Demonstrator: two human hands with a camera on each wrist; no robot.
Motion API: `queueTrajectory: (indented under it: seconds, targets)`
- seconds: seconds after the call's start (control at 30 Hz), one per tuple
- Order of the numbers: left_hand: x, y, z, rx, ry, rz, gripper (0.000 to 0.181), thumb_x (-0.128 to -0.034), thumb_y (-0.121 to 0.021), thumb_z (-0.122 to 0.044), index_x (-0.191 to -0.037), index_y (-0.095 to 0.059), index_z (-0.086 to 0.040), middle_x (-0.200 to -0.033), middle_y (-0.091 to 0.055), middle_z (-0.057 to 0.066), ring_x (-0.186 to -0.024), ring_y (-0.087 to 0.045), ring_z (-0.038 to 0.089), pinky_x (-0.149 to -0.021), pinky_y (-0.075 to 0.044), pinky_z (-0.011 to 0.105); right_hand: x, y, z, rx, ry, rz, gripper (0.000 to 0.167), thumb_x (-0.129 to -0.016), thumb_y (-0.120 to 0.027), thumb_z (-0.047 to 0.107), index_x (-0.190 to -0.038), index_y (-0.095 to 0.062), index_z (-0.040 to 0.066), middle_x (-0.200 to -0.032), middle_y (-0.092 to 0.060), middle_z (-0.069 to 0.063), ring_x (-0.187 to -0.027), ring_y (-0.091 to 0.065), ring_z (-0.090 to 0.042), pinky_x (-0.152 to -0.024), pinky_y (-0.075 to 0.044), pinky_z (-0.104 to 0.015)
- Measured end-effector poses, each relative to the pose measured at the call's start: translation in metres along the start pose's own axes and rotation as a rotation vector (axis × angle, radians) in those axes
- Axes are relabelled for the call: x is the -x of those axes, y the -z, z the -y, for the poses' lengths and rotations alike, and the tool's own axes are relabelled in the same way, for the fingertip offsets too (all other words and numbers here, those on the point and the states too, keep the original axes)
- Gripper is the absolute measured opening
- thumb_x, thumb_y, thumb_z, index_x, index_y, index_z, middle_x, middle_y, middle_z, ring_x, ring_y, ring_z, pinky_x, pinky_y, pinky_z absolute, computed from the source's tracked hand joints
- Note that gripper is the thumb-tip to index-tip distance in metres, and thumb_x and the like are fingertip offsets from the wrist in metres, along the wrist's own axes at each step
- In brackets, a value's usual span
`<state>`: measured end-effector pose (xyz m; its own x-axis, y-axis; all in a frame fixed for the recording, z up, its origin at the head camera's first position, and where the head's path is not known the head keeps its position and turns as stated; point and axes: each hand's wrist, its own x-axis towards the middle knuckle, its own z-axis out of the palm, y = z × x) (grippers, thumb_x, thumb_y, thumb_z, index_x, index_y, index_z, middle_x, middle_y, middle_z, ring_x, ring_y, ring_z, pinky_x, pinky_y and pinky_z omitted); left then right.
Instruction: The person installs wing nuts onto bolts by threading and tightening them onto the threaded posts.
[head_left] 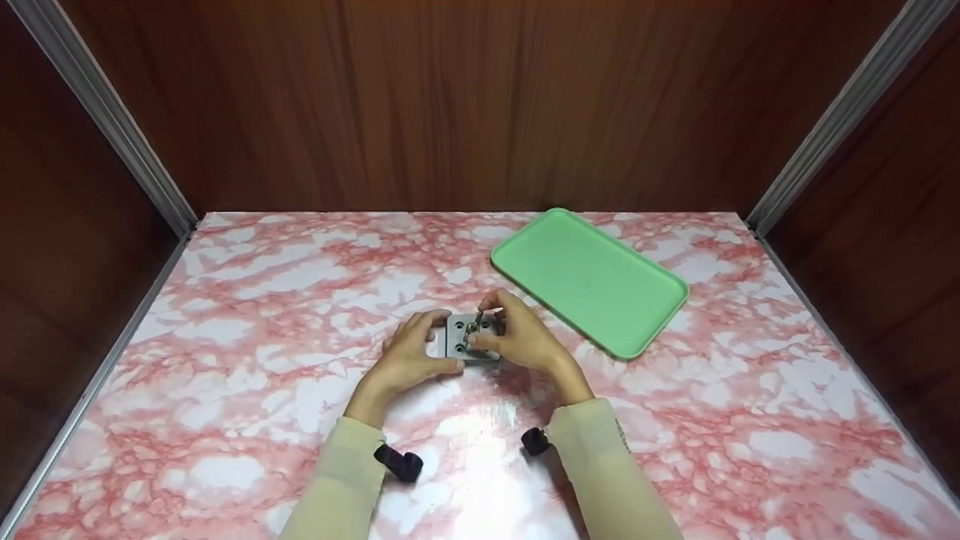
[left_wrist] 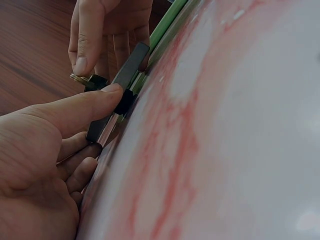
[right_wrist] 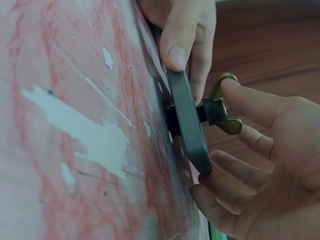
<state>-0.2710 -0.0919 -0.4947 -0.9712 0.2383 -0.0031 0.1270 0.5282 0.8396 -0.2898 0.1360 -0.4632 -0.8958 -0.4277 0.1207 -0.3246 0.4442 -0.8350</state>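
Note:
Near the middle of the table lies a small grey plate (head_left: 453,337) with dark round holes. My left hand (head_left: 409,351) holds it at its left side, the thumb along the near edge. A brass-coloured wing nut (right_wrist: 231,125) with a dark body sits on a black threaded bolt (right_wrist: 202,114) that passes through the plate. My right hand (head_left: 526,336) pinches the wings of the nut between thumb and finger. In the right wrist view the plate (right_wrist: 188,125) appears edge-on, a black part under it holding it off the table.
A green tray (head_left: 592,281) lies at an angle behind and to the right of the hands. Brown wood-grain panels (head_left: 450,105) wall the back and sides of the red-and-white marbled table (head_left: 225,420). Black wrist devices (head_left: 401,463) sit at both sleeves.

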Motion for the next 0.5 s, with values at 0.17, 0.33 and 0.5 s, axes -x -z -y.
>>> queueTrajectory:
  seconds: [0.17,0.33,0.5]
  targets:
    - [0.0001,-0.0001,0.0001,0.000,-0.001,-0.003,0.091,-0.0732,-0.095,-0.028,-0.154,-0.053,-0.021,-0.139,-0.058,0.002,-0.123,-0.050,0.025,-0.109,-0.027,0.053,-0.0006,-0.0029,0.0005,0.001,-0.021,-0.018,0.044,-0.091,-0.084,0.013,-0.118,-0.051,0.002,-0.114,-0.063,-0.019,-0.094,-0.063,-0.023,-0.085,-0.050,-0.037]
    - [-0.0004,-0.0003,0.0002,-0.009,0.000,-0.003,0.091,-0.0738,-0.095,-0.028,-0.154,-0.052,-0.021,-0.144,-0.057,0.002,-0.125,-0.050,0.026,-0.110,-0.027,0.054,-0.0003,-0.0044,0.0006,0.015,-0.040,-0.037,0.044,-0.091,-0.085,0.015,-0.115,-0.051,0.003,-0.108,-0.064,-0.019,-0.087,-0.059,-0.020,-0.079,-0.048,-0.035]
    - [0.0002,0.0006,-0.0010,-0.017,0.001,0.002,0.091,-0.0743,-0.094,-0.030,-0.155,-0.052,-0.022,-0.145,-0.056,0.002,-0.125,-0.050,0.025,-0.109,-0.027,0.053,-0.0006,-0.0064,0.0013,0.067,-0.043,-0.080,0.043,-0.091,-0.086,0.020,-0.113,-0.052,0.005,-0.100,-0.062,-0.018,-0.081,-0.052,-0.017,-0.073,-0.044,-0.034]
